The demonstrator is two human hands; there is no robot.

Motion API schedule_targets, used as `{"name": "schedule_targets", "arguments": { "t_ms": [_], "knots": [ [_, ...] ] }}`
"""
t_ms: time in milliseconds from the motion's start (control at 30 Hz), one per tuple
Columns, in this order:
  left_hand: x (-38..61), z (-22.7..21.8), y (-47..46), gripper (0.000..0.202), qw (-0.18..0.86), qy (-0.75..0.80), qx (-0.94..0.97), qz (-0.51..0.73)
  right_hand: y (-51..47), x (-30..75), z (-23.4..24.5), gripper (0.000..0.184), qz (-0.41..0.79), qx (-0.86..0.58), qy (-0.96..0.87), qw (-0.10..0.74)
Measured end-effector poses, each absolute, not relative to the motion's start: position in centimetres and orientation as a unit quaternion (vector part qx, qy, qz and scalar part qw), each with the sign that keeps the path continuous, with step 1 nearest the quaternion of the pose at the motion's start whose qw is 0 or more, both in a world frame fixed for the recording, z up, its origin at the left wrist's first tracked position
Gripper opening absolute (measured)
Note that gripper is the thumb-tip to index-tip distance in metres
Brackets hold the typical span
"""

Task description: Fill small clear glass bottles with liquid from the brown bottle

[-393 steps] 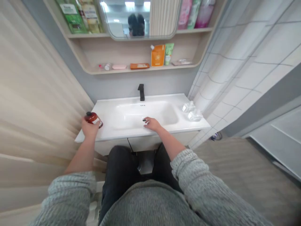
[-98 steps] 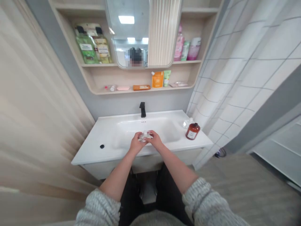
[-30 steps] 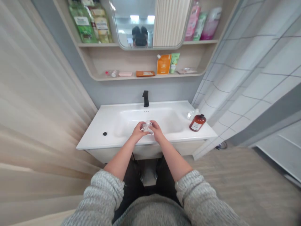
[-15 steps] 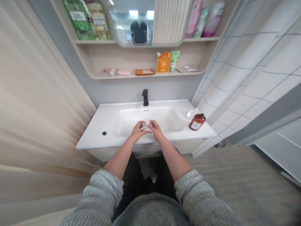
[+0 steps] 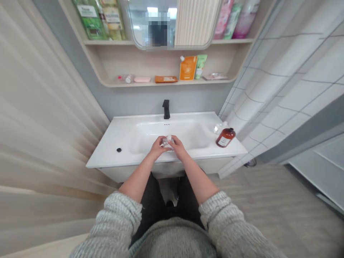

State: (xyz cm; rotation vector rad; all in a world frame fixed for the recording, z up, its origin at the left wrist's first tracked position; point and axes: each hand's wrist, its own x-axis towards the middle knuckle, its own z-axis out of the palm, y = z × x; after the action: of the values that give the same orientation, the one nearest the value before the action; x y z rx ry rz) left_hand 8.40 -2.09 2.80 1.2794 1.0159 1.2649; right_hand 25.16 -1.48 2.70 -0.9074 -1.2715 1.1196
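Over the front of the white sink (image 5: 188, 153), both hands are closed around a small clear bottle (image 5: 166, 142) with a white cap (image 5: 169, 137). My left hand (image 5: 157, 147) wraps the bottle's left side. My right hand (image 5: 177, 146) grips it from the right, with the thumb close to the cap. Fingers cover part of the bottle, so its label cannot be read.
A black faucet (image 5: 166, 109) rises behind the basin. An amber bottle (image 5: 225, 137) and a clear bottle (image 5: 218, 128) stand on the right of the counter. A black cap (image 5: 119, 150) lies on the left. Above, a shelf (image 5: 166, 84) holds an orange pouch (image 5: 187, 68) and a green tube (image 5: 200, 67).
Both hands keep hold of the bottle in nearly the same place. The white cap shows a little more clearly, and the view has shifted slightly.
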Motion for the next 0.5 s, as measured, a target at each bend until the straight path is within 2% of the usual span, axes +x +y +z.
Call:
{"name": "schedule_targets", "arguments": {
  "t_ms": [300,500],
  "knots": [
    [8.4,2.5,-1.8,0.083,0.516,0.417,0.536,0.523,-1.4,25.2,2.5,0.053,0.454,-0.388,-0.560,0.574],
    [8.3,2.5,-1.7,0.086,0.530,0.413,0.519,0.529,-0.2,25.7,5.0,0.065,0.420,-0.391,-0.615,0.540]
  ]
}}
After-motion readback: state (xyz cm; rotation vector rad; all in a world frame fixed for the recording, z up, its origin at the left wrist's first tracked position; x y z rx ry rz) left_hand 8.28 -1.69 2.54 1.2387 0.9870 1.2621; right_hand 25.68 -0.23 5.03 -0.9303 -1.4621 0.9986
